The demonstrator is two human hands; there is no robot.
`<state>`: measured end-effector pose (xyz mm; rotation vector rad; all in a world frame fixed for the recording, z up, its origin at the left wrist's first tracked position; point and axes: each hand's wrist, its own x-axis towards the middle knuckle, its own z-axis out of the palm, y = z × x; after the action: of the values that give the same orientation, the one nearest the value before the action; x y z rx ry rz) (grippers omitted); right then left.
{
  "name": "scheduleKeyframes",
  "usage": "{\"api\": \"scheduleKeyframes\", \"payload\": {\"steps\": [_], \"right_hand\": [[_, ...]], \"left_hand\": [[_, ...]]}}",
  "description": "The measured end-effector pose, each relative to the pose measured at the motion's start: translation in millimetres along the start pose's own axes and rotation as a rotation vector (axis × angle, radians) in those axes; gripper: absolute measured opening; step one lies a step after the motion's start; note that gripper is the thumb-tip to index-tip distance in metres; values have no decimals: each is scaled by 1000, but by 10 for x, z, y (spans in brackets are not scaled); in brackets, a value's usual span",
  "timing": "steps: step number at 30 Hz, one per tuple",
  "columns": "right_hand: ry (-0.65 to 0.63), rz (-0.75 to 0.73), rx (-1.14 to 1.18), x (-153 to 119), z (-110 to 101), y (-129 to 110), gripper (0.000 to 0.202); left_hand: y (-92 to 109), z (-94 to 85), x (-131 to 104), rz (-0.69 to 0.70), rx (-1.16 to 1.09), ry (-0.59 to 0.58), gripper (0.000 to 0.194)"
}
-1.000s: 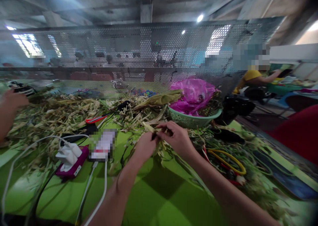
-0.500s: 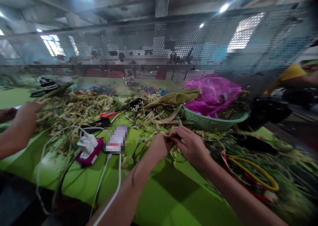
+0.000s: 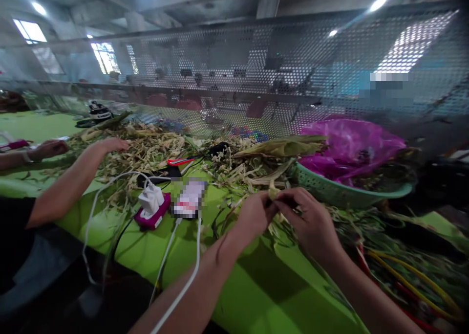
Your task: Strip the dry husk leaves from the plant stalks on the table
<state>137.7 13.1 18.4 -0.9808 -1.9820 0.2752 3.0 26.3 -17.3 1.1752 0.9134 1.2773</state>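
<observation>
My left hand (image 3: pixel 254 214) and my right hand (image 3: pixel 309 219) meet over the green table, fingertips pinched close together. Between them a pale yellow-green strip of dried leaf (image 3: pixel 273 189) sticks up; its lower part is hidden by my fingers. More loose dried strips (image 3: pixel 252 170) lie just beyond my hands, with a large folded dry leaf (image 3: pixel 282 147) on top. Right behind my right hand stands a green plastic basket (image 3: pixel 330 189) holding a crumpled magenta plastic bag (image 3: pixel 351 145).
A phone (image 3: pixel 189 199) on a white cable and a magenta power block (image 3: pixel 152 216) with white plugs lie left. A red cutter (image 3: pixel 179 162) lies farther back. A co-worker's arm (image 3: pixel 69 187) reaches over leaf strips. Yellow loop handles (image 3: pixel 414 275) lie right among green stalks.
The view has swung left, so everything sits farther right. My hands stay together at the strip, whose tip now shows above my fingers. The co-worker's arm and second hand show more fully.
</observation>
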Motion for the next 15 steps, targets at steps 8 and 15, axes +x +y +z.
{"api": "scheduleKeyframes", "payload": {"steps": [8, 15], "right_hand": [[86, 326, 154, -10, 46, 53, 25], [56, 487, 388, 12, 77, 54, 37]], "left_hand": [[165, -92, 32, -97, -448, 25, 35], [277, -82, -28, -184, -572, -5, 31]]}}
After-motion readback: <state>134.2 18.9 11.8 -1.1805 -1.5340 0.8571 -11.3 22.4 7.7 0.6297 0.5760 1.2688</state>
